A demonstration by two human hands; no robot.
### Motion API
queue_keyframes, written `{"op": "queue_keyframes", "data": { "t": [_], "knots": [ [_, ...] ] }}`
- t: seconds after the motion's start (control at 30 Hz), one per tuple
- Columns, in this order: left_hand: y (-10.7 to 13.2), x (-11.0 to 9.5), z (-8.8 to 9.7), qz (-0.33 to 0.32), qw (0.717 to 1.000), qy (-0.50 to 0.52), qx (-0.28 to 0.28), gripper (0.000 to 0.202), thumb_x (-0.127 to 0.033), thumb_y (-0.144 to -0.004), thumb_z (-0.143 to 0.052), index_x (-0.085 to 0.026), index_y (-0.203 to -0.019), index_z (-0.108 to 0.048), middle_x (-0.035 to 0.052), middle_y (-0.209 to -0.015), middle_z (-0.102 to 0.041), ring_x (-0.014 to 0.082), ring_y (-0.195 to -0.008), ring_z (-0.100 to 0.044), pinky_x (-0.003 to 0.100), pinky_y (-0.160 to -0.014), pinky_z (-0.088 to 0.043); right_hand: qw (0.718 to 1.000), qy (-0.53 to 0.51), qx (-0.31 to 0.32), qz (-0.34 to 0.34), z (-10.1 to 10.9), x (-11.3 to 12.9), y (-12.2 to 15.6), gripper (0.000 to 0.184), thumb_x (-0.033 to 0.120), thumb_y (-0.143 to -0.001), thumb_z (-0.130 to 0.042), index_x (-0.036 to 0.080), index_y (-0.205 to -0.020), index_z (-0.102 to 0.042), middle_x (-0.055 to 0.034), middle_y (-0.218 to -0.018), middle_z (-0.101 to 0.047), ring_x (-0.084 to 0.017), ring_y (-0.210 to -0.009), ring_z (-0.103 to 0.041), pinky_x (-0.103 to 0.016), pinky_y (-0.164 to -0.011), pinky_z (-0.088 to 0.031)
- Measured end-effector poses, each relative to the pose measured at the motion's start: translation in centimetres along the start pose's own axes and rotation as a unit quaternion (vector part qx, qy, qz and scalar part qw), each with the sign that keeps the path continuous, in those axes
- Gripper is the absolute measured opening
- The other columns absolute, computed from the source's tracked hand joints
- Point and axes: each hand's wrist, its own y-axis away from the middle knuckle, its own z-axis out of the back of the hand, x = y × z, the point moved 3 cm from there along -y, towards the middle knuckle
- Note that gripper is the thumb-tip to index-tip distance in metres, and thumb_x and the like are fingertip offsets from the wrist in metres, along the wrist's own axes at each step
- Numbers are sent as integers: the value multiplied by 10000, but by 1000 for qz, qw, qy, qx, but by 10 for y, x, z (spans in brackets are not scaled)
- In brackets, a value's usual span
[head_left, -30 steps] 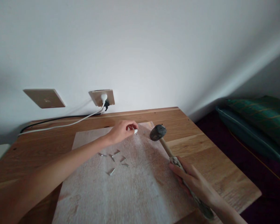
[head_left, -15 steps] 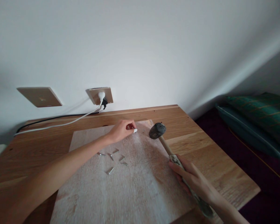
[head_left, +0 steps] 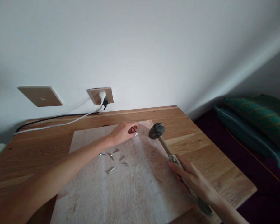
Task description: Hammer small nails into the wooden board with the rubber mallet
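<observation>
My left hand (head_left: 123,133) is closed in a pinch on a small white piece (head_left: 136,134), over the far part of a pale wood-grain board (head_left: 121,196). Its fingers partly cover the piece, so I cannot make out its kind. In my right hand (head_left: 189,174) is a rubber mallet (head_left: 157,130), gripped round its worn handle. The black head is just right of my left fingertips, at the board's right edge. Several silvery nails (head_left: 111,170) lie loose on the board below my left wrist. A tiny bit (head_left: 143,131) rests near the board's far corner.
Under the board is a wooden tabletop (head_left: 189,143), pushed against a white wall. A socket (head_left: 108,95) with plugs, a white cable (head_left: 60,125) and a black cable (head_left: 53,117) run along the back left. Green cushions (head_left: 259,115) lie at right.
My left fingers have turned slightly, and the white piece has shifted a little right and nearer to me. The mallet and my right hand are almost still.
</observation>
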Motion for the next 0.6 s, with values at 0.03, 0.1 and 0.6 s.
{"op": "queue_keyframes", "data": {
  "t": [0.03, 0.1, 0.6],
  "knots": [
    [0, 0, -1, 2, 1000, 7, -1, 163, -133, -834, -643, -194, -983, -668, -2, -847, -728, 117, -689, -629, 240, -673, -469, 1000, 7, -3, 4, 0, 2, 1, 505, 702, -983, -512, 238, -785, -485, 84, -557, -454, -87, -440, -421, -200, -409, -349],
    [0, 2, -2, 10, 1000, 23, -4, 222, -131, -833, -652, -195, -1045, -663, 6, -879, -743, 120, -697, -649, 238, -670, -483, 1000, 16, -15, 10, 0, 6, 2, 504, 701, -980, -515, 237, -786, -490, 81, -564, -453, -91, -456, -437, -200, -421, -371],
    [-2, 3, 1, 40, 998, 45, -1, 394, 11, -738, -598, -197, -1064, -673, -13, -861, -749, 133, -729, -668, 238, -689, -495, 997, 21, 35, 58, -20, 62, -12, 447, 654, -988, -525, 245, -815, -471, 93, -509, -460, -74, -385, -394, -186, -375, -320]
  ]
}}
